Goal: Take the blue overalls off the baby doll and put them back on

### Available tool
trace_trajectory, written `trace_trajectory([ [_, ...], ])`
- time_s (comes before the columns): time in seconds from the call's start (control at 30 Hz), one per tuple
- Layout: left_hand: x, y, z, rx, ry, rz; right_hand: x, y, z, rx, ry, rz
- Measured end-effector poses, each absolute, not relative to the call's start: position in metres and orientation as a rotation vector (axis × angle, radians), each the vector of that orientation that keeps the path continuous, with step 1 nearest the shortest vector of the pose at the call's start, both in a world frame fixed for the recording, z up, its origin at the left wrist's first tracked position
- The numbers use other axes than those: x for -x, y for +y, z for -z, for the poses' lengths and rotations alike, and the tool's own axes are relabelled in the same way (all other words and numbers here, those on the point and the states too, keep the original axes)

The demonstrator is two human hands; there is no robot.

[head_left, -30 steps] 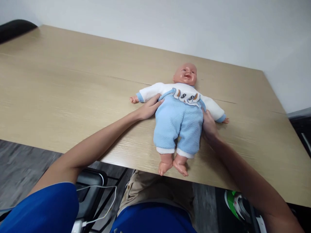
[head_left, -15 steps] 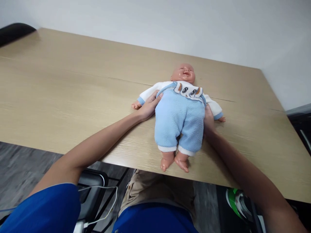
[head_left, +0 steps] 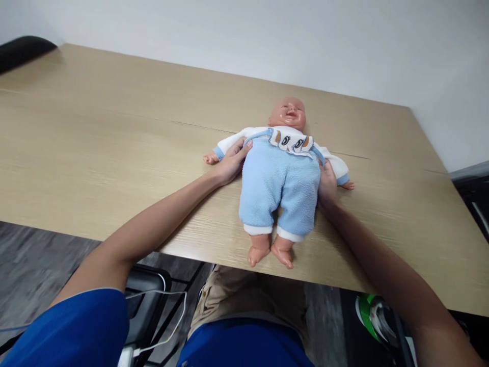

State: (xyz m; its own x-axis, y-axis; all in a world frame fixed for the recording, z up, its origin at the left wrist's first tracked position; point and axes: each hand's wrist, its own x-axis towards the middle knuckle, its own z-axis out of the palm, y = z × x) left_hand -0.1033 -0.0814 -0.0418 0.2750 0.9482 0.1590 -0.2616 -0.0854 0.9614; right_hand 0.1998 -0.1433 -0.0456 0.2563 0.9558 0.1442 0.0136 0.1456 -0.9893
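A baby doll [head_left: 291, 113] lies face up on the wooden table, its bare feet pointing towards me near the front edge. It wears light blue fleece overalls [head_left: 280, 178] with an animal-face bib over a white long-sleeved top. At the doll's side on the left, my left hand [head_left: 234, 160] grips the edge of the overalls below the strap, thumb on top. My right hand [head_left: 327, 184] is closed at the opposite side, by the lower end of the other strap; some of its fingers are hidden behind the cloth.
The table [head_left: 114, 142] stands against a white wall. Below its front edge at left are a black chair [head_left: 147, 295] and a white cable [head_left: 183, 306]. A green and white round object [head_left: 372, 316] sits under the table at right.
The doll's legs and bib have shifted slightly left, and its feet lie a little farther from the table edge. My right-hand fingers now show higher, at the strap.
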Motion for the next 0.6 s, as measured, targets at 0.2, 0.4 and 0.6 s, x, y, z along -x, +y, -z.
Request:
trace_trajectory([
  [0.2,0.107,-0.08,0.04,-1.233,0.698,-1.141,-0.203,-0.14,0.048,1.207,-1.051,-0.926],
  [0.4,0.123,-0.075,0.038,-1.409,0.785,-1.149,-0.208,-0.137,0.052,1.153,-1.064,-0.979],
  [0.6,0.133,-0.067,0.031,-1.621,0.84,-1.16,-0.211,-0.136,0.052,1.146,-1.113,-0.926],
])
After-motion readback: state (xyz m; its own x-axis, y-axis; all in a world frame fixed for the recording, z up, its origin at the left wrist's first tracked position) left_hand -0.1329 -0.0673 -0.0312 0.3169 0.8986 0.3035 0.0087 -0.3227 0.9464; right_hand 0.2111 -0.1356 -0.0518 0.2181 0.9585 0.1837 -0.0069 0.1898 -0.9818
